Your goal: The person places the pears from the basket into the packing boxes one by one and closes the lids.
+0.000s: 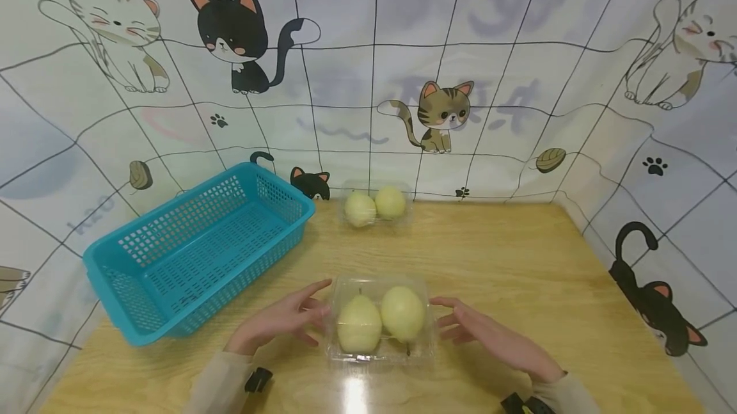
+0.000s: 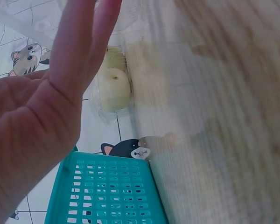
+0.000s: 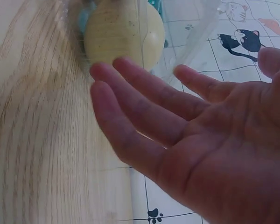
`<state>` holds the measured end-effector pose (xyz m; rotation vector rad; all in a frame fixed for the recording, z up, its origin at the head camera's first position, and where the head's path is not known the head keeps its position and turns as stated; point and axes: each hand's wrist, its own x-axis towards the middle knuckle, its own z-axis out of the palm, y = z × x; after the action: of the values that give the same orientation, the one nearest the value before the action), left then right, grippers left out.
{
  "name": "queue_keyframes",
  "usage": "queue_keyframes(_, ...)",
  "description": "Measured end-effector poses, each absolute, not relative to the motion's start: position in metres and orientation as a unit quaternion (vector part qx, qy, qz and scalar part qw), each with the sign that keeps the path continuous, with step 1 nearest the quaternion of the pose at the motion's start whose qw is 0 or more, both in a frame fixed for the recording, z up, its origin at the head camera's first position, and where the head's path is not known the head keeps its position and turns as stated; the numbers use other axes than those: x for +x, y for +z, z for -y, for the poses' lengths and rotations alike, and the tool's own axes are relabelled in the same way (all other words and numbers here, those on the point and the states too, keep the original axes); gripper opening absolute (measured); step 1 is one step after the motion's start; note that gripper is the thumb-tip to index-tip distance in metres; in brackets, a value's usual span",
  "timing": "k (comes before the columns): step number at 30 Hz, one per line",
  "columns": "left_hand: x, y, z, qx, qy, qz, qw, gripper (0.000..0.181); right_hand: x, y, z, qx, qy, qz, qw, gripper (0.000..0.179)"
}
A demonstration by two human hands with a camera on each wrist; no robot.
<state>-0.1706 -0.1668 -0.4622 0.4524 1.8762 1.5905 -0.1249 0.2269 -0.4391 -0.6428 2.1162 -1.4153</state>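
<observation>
A clear plastic box point(image 1: 380, 356) with two pale yellow-green pears point(image 1: 359, 324) inside lies on the table between both hands. On its left side, the left hand point(image 1: 282, 318) has its fingers spread at the box's edge; whether they touch it I cannot tell. The right hand point(image 1: 489, 334) is beside the opposite side, fingers loosely extended and pointing at the box. In the right wrist view, those fingers point(image 3: 140, 107) are slightly bent and hold nothing, with one pear point(image 3: 123, 35) showing beyond them through the plastic.
A turquoise perforated basket point(image 1: 196, 254) stands at the left, its inside bare. Against the back wall sits another clear box with two pears point(image 1: 391, 203). Cat-patterned cloth point(image 1: 345, 68) covers the walls around the wooden table point(image 1: 501, 254).
</observation>
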Motion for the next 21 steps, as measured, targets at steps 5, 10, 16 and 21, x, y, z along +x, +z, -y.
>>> queue_keyframes(5,-0.167,-0.463,0.168,0.187,0.607,-0.694,0.338,0.076,-0.126,-0.438,-0.228,-0.232,-0.555,-0.742,0.297,0.049)
queue_keyframes(10,-0.164,-0.463,0.168,0.192,0.606,-0.685,0.357,0.081,-0.126,-0.441,-0.226,-0.223,-0.564,-0.732,0.309,0.049)
queue_keyframes(16,-0.163,-0.465,0.164,0.195,0.607,-0.672,0.376,0.090,-0.127,-0.447,-0.222,-0.223,-0.568,-0.726,0.318,0.066)
queue_keyframes(21,-0.165,-0.469,0.159,0.192,0.608,-0.673,0.375,0.097,-0.132,-0.453,-0.217,-0.233,-0.555,-0.738,0.305,0.078)
